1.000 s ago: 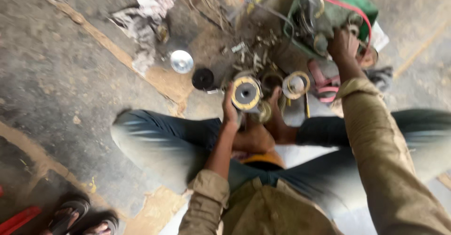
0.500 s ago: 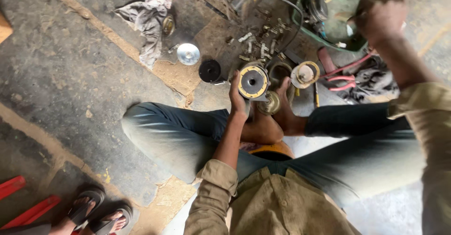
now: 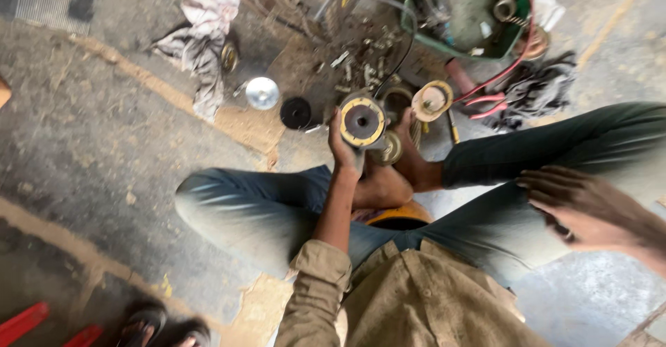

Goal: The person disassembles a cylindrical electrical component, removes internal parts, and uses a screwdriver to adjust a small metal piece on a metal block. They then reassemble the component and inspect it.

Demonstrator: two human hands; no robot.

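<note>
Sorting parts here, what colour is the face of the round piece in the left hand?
The round piece has a yellow outer ring around a dark grey centre, seen in the head view, held upright by the left hand.

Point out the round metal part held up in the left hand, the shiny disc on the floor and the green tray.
round metal part [image 3: 361, 121], head view, dark centre.
shiny disc [image 3: 262, 92], head view, middle.
green tray [image 3: 474, 15], head view, bare floor.

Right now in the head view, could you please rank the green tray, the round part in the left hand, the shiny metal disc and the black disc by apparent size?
1. green tray
2. round part held in the left hand, nearer the camera, so its rank is unsure
3. shiny metal disc and black disc: look alike
</note>
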